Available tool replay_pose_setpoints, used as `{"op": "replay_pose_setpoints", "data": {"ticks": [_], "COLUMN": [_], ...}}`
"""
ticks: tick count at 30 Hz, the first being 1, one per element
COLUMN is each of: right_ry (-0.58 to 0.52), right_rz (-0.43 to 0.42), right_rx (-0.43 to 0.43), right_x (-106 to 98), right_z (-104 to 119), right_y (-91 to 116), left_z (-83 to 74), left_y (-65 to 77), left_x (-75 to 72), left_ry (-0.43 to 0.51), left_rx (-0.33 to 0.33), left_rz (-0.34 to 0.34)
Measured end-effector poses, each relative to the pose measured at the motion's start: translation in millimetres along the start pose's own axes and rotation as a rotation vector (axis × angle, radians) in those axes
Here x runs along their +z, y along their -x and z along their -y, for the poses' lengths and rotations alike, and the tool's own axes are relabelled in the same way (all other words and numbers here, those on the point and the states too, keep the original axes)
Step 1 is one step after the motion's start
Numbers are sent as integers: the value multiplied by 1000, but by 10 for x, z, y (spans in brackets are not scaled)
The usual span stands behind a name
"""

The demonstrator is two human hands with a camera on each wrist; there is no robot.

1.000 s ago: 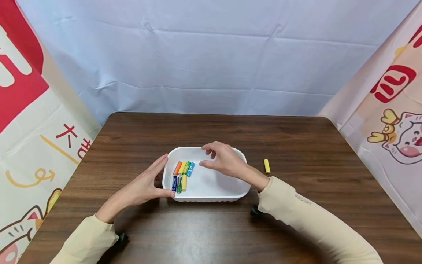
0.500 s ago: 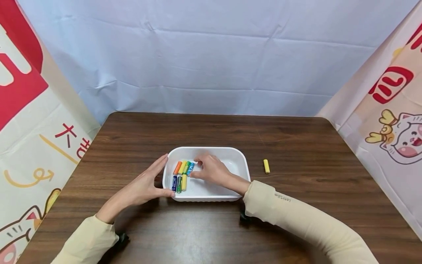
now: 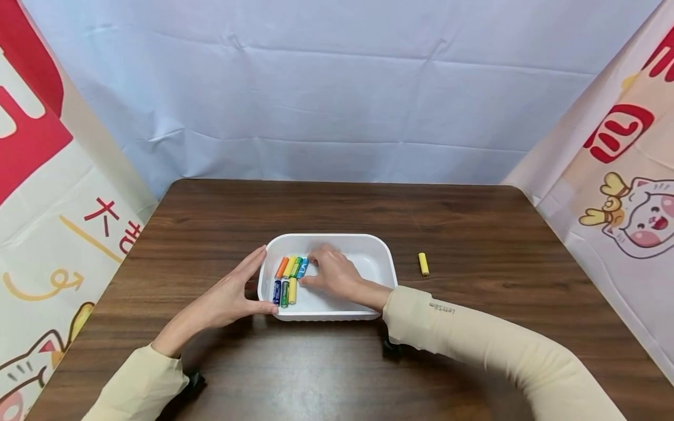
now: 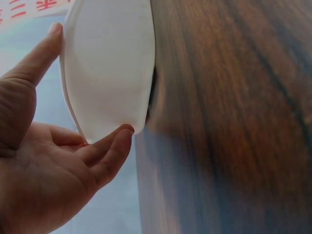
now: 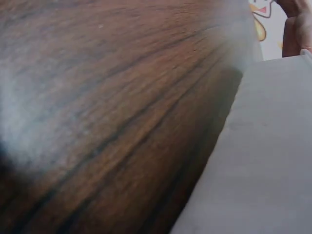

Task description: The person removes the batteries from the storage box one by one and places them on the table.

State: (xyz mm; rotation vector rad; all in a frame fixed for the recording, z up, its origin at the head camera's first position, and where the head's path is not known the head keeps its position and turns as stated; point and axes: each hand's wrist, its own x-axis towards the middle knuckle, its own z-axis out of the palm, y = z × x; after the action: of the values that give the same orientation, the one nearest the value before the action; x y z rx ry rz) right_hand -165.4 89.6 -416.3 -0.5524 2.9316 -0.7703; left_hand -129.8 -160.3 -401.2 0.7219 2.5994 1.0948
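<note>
A white plastic tray point(image 3: 332, 316) holds two rows of batteries. Orange point(image 3: 281, 267), yellow point(image 3: 289, 268), green point(image 3: 296, 267) and blue point(image 3: 302, 268) batteries form the back row. In front lie a dark blue battery point(image 3: 276, 292), a green one point(image 3: 285, 293) and a yellow one point(image 3: 292, 290). My left hand point(image 3: 229, 298) grips the tray's left end, thumb on the near corner, fingers at the far one; the left wrist view shows fingers bent round the tray wall point(image 4: 112, 63). Inside the tray, my right hand point(image 3: 334, 272) pinches the blue battery, thumb at its near end.
One more yellow battery point(image 3: 423, 264) lies on the brown wooden table point(image 3: 474, 234), right of the tray. A pale cloth point(image 3: 337, 105) hangs behind the table, with printed cartoon sheets at both sides. The tray's side wall point(image 5: 253, 161) fills the right of the right wrist view.
My right hand has moved left and down into the tray, reaching the blue battery, which now stands more in line with its row. My left hand keeps its place on the tray.
</note>
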Motion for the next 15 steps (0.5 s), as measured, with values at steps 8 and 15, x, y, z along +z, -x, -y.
{"op": "replay_pose_setpoints", "data": {"ticks": [8, 15], "right_ry": [21, 69], "right_rz": [0, 31], "right_rx": [4, 3], "right_x": [25, 15], "right_z": [-7, 4], "right_y": [-31, -50], "left_z": [11, 13], "left_y": [9, 11], "left_x": [-8, -19], "left_ry": [11, -1], "left_rx": [11, 7], "left_rz": [0, 5]}}
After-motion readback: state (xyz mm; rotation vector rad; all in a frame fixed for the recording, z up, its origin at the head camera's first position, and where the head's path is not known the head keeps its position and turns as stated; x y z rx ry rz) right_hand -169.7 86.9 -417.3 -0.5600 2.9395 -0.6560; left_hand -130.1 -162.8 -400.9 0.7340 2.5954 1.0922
